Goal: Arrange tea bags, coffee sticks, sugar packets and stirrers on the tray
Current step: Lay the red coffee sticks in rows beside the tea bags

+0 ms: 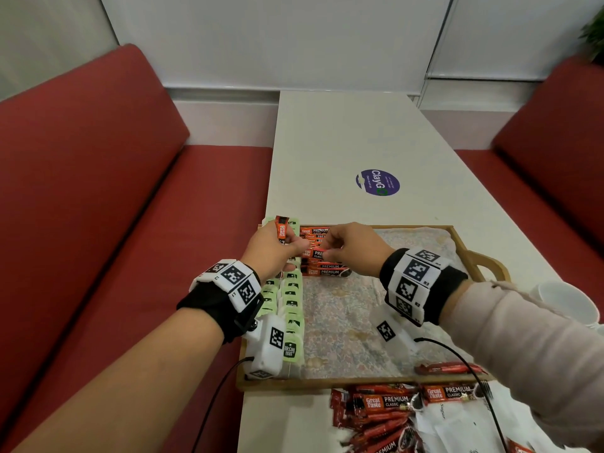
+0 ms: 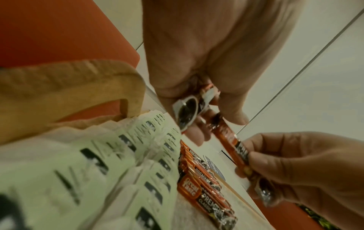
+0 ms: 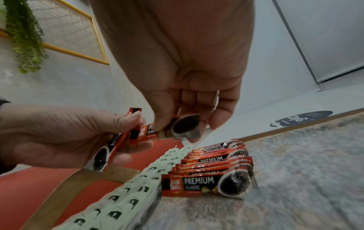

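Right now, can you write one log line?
left hand: holds sticks | right hand: pulls one stick | tray: tea, coffee rows

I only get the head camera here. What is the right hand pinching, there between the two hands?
Observer: The right wrist view shows the right hand pinching the cup-picture end of a coffee stick; the stick's other end reaches the left hand.
Visitor: Does the left hand hold only that one?
Observer: No, it also grips a second stick, cup picture pointing down.
Visitor: Anything hidden under the left arm?
Observer: Yes, the left wrist view shows a wooden tray handle beside the tea bags.
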